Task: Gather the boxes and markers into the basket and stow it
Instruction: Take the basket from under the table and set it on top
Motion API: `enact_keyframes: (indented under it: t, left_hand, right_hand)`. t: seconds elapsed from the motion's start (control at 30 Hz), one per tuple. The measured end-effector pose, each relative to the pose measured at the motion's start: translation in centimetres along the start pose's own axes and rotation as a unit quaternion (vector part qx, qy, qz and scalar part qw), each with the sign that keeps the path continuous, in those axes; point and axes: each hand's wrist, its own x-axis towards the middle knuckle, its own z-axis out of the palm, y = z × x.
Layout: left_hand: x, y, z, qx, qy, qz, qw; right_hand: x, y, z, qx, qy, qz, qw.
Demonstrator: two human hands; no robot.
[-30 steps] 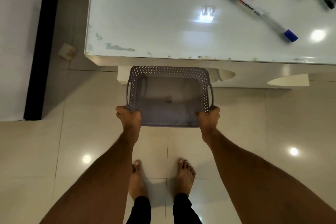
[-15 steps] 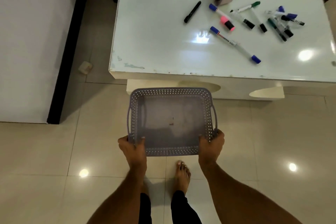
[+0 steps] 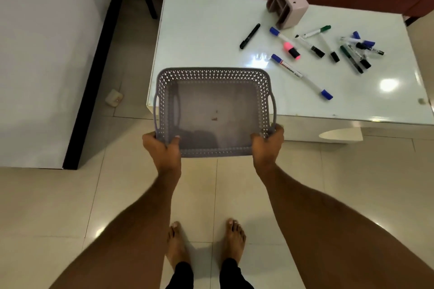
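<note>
Basket (image 3: 212, 110) is up from below the table edge — its far rim now overlaps the near left of the table (image 3: 199, 30). My left hand (image 3: 162, 148) and right hand (image 3: 266, 145) each curl round a near corner. Still empty. Markers (image 3: 312, 49) scattered far right, pink box (image 3: 287, 3) beyond them — next I judge: set down, load.

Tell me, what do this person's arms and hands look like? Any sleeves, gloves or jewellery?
Both forearms are bare all the way to the picture's lower edge, with no sleeves in sight. The left hand and right hand wear no gloves, and no rings, watch or bracelets show on them or on the wrists. Lower down, dark trouser cuffs end above bare feet.
</note>
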Motion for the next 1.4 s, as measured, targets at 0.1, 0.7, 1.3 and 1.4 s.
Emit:
enact_keyframes:
  t: [0.1, 0.7, 1.3, 1.4]
  left_hand:
    - [3.6, 0.9, 0.8, 0.008, 0.003, -0.003, 1.0]
    - [15.2, 3.4, 5.4, 0.062, -0.084, -0.058, 0.993]
    - [20.1, 5.0, 2.2, -0.034, -0.096, -0.064, 0.993]
    - [22.6, 5.4, -0.7, -0.052, -0.084, -0.079, 0.992]
  right_hand:
    - [2.2, -2.1, 2.2, -0.034, -0.032, 0.001, 0.999]
    - [9.5, -8.2, 9.0, -0.119, -0.018, 0.052, 0.991]
    - [3.6, -12.7, 15.2, -0.329, -0.011, -0.287, 0.899]
    - [1.0, -14.0, 19.4, -0.328, -0.083, -0.313, 0.887]
